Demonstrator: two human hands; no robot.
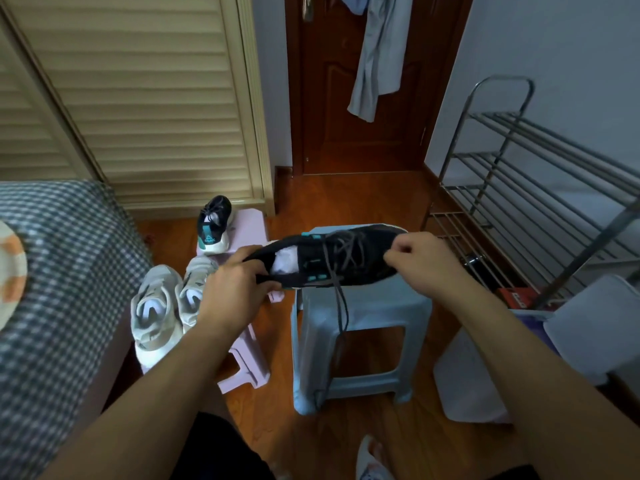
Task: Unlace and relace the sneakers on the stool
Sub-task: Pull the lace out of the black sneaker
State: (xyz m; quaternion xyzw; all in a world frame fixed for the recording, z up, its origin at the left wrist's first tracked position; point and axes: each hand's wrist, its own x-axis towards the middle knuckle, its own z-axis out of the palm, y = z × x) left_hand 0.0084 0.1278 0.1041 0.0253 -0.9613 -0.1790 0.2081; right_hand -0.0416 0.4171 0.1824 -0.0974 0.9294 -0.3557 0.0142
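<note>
Both forearms come in bare from the bottom corners, no sleeves, no watch, no rings on the left hand (239,292) or the right hand (420,263). Down low, dark black fabric shorts (221,452) cover the lap, and a pale white slipper with a faint pinkish mark (372,462) sits on one foot.

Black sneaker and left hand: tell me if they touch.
Touching. The head view shows the left hand gripping the heel end of the black sneaker.
</note>
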